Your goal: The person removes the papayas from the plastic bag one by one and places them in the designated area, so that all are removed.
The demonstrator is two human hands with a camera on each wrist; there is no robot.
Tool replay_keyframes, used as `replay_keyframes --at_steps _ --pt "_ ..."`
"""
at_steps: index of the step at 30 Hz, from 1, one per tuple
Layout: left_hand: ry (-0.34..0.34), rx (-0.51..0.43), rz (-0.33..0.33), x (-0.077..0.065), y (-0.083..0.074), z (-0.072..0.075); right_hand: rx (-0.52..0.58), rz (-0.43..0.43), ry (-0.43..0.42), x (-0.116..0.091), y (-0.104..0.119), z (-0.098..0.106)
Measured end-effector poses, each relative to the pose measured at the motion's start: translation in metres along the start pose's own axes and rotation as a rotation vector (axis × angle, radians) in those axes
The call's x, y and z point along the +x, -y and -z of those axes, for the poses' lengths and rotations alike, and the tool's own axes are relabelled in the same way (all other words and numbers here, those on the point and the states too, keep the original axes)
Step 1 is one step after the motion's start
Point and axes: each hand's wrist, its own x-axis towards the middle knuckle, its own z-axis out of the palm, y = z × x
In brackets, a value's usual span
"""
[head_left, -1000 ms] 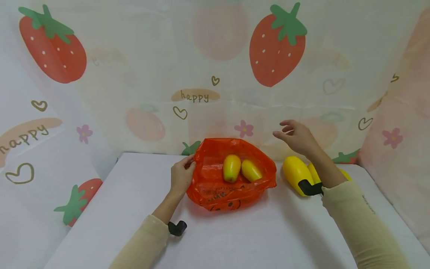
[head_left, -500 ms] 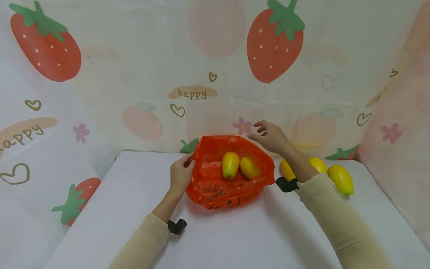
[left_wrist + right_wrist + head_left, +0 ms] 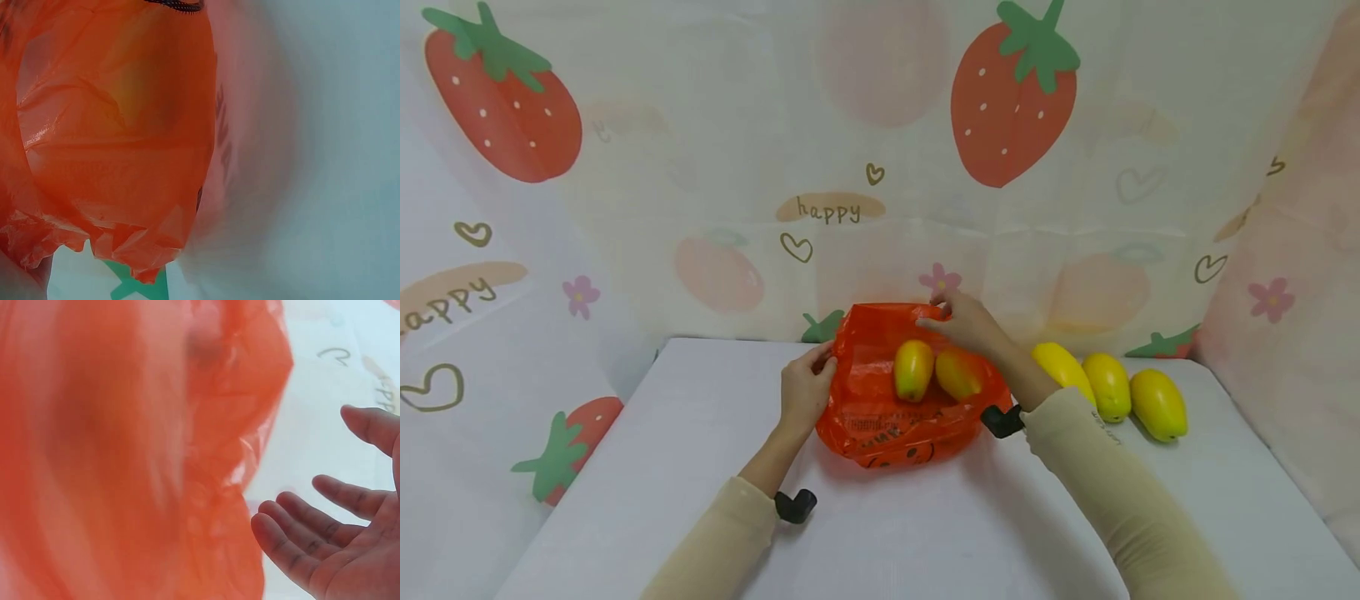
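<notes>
An orange-red plastic bag (image 3: 868, 367) lies on the table with its mouth spread open. Inside it are two yellow-green mangoes, one in plain sight (image 3: 914, 371) and a second mango (image 3: 957, 375) tinted by the film. My left hand (image 3: 806, 392) pinches the bag's left rim; in the left wrist view only a sliver of that hand (image 3: 19, 284) shows beside the crumpled plastic. Over the bag's right back rim hovers my right hand (image 3: 970, 327). The right wrist view shows its fingers (image 3: 284, 547) loosely spread beside the bag, holding nothing.
Right of the bag, three more mangoes lie in a row: one partly behind my right forearm (image 3: 1062, 365), a middle mango (image 3: 1107, 387) and an outer mango (image 3: 1159, 406). A strawberry-print cloth (image 3: 737, 150) hangs behind the white table (image 3: 700, 433).
My right hand has moved left and slightly down, from above the mangoes on the table to the bag's right back rim, uncovering those mangoes. The left hand keeps its hold.
</notes>
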Motion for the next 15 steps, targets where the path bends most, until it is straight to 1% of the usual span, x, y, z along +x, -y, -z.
replay_keyframes --at_steps 7,10,15 --pt "0.001 0.017 0.0 0.001 -0.001 0.0 -0.076 0.001 0.03 0.008 0.0 -0.02" --pt "0.003 0.02 0.001 0.001 -0.002 0.0 -0.078 -0.038 0.036 0.011 -0.003 -0.028" --pt "0.002 0.028 -0.006 0.001 -0.002 0.0 -0.037 -0.111 0.048 0.015 -0.009 -0.039"
